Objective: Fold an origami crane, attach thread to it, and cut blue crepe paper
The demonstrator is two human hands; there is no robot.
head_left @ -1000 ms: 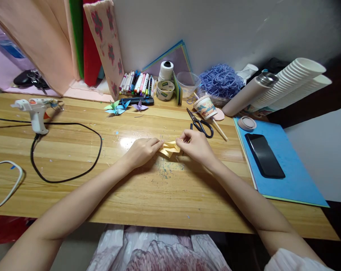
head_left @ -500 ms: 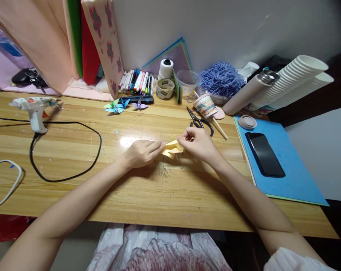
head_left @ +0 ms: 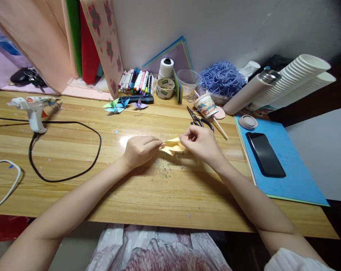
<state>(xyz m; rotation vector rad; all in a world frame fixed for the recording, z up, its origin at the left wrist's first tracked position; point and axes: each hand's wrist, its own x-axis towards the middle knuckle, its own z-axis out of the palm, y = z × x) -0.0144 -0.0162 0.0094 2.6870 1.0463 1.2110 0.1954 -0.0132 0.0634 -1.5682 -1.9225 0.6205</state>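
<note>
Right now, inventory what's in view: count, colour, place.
Folded paper: 1, yellow, centre
Paper cranes: several, green, blue, purple, back
Scissors: 1, black, centre right
Printed cup: 1, multicoloured, by scissors
Sheets: several, blue topmost, right
Phone: 1, black, on sheets
Glue gun: 1, white, left
Cables: 2, black, white, left
Markers: many, mixed, back
Tape roll: 1, pale, back
Spool: 1, white, back
Tub: 1, clear, back
Cord bundle: 1, blue, back
Flask: 1, pinkish, right
Cup stacks: 2, white, right
Panels: several, mixed, left
Table: 1, brown, below
Left hand: 1, on paper
Right hand: 1, on paper
</note>
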